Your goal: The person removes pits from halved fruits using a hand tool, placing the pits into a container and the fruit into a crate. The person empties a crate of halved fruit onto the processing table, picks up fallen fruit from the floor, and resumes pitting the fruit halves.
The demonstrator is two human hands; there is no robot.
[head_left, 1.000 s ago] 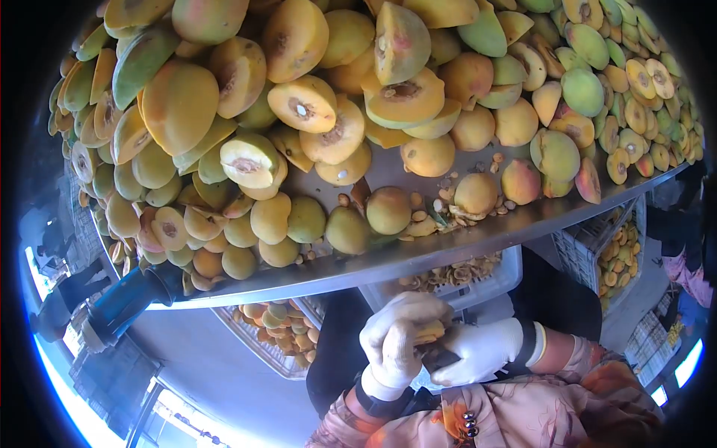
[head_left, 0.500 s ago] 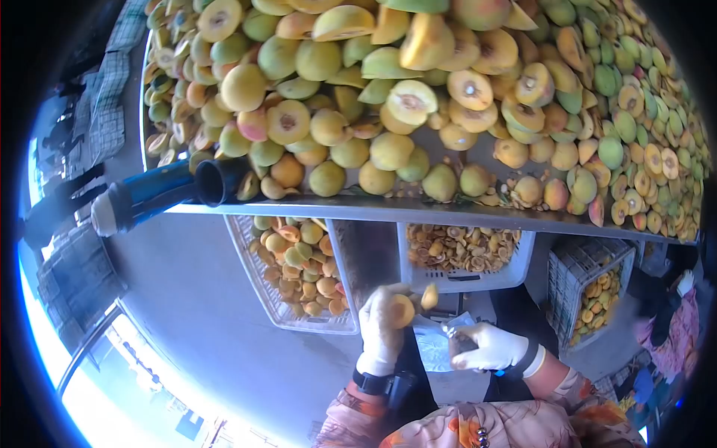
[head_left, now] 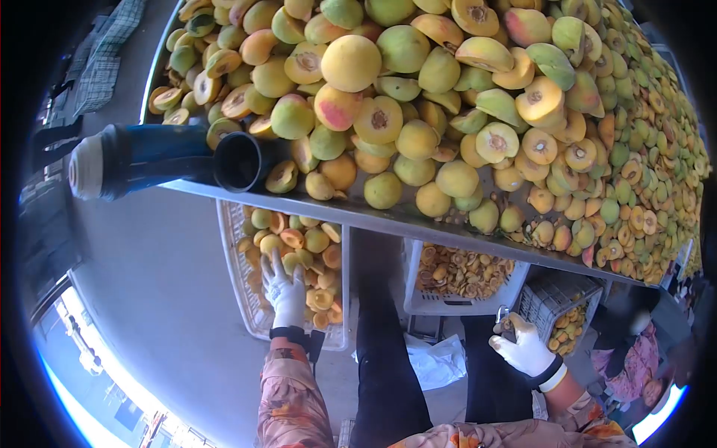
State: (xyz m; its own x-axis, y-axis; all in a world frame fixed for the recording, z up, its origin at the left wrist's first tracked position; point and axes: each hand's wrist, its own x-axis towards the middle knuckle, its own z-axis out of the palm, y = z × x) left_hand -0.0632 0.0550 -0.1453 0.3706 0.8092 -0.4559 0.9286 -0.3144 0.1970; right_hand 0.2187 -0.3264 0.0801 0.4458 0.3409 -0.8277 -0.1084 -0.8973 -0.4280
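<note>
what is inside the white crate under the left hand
The crate holds yellow, orange and green fruit, some cut in half. The left hand covers part of it, and the bottom is hidden.

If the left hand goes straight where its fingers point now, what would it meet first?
Most likely the fruit in the basket, just beyond the left hand's fingers; whether they already touch it is unclear.

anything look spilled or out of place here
Small bits lie loose near the table edge, rather like spilled scraps. A crumpled bag sits low between the person's legs, perhaps stray.
</note>
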